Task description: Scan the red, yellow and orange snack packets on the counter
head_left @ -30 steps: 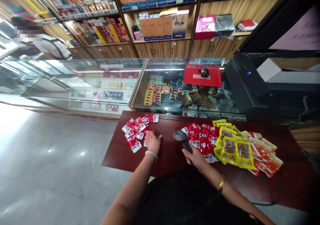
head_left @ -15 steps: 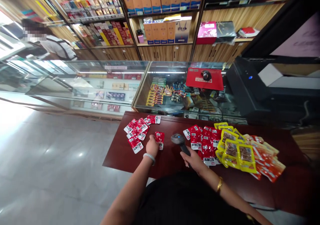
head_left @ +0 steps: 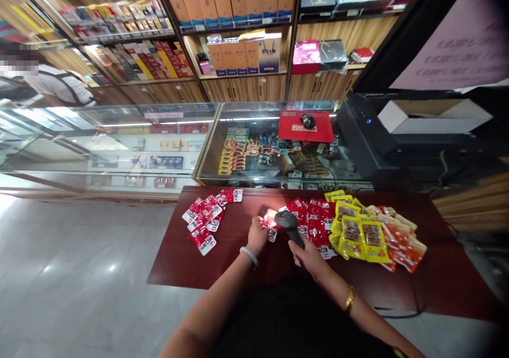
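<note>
In my right hand point(head_left: 309, 254) is a black handheld barcode scanner point(head_left: 293, 232), my fingers wrapped round its handle. Bright reddish light falls from its head onto a small red-and-white snack packet point(head_left: 272, 235). The fingertips of my left hand point(head_left: 257, 236) pinch that packet at its left side, just above the dark red table. To the left lies a loose group of like red packets point(head_left: 207, 212). More red packets point(head_left: 318, 223) lie to the right of the scanner, beside yellow snack packets point(head_left: 352, 235) and orange-and-white packets point(head_left: 401, 241).
Behind the dark red table point(head_left: 238, 268) runs a glass display counter point(head_left: 246, 175) with a red mat point(head_left: 286, 130) and a black mouse point(head_left: 307, 121) on top. A black machine point(head_left: 369, 151) stands at the right. A person point(head_left: 59, 85) is at the far left, near the shelves.
My left hand has moved right with the red packet, closer to the scanner. The scanner's light now shines on the packet. The whole view has shifted a little.
</note>
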`<state>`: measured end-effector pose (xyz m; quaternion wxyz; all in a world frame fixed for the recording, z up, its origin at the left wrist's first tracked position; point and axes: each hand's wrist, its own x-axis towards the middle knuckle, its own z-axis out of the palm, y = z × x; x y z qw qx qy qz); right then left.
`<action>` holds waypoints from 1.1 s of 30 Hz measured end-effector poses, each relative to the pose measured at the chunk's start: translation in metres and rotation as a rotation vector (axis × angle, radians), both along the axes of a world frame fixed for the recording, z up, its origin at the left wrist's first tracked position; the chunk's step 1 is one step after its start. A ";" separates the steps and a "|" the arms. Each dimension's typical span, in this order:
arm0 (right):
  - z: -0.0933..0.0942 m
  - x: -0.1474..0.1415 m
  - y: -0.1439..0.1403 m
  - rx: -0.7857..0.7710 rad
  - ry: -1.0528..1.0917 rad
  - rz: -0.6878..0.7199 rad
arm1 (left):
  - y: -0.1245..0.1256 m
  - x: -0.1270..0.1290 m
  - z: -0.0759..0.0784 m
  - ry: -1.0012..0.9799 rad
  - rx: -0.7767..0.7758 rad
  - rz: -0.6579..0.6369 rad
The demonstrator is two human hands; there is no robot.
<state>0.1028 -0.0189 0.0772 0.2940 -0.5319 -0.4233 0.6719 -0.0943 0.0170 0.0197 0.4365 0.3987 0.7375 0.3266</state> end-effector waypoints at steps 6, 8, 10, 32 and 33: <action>0.006 0.006 0.004 -0.023 0.010 -0.027 | 0.005 0.017 -0.012 -0.160 -0.012 0.026; 0.006 0.005 0.007 -0.032 0.017 -0.027 | 0.010 0.028 -0.011 -0.235 0.012 -0.060; 0.004 0.004 0.011 -0.035 0.026 -0.027 | 0.018 0.035 -0.006 -0.258 0.058 -0.172; -0.001 -0.026 0.022 -0.102 -0.026 0.086 | 0.035 -0.065 -0.009 0.676 0.058 -0.573; -0.002 -0.028 0.021 -0.095 -0.028 0.092 | 0.024 -0.059 -0.008 0.654 0.079 -0.617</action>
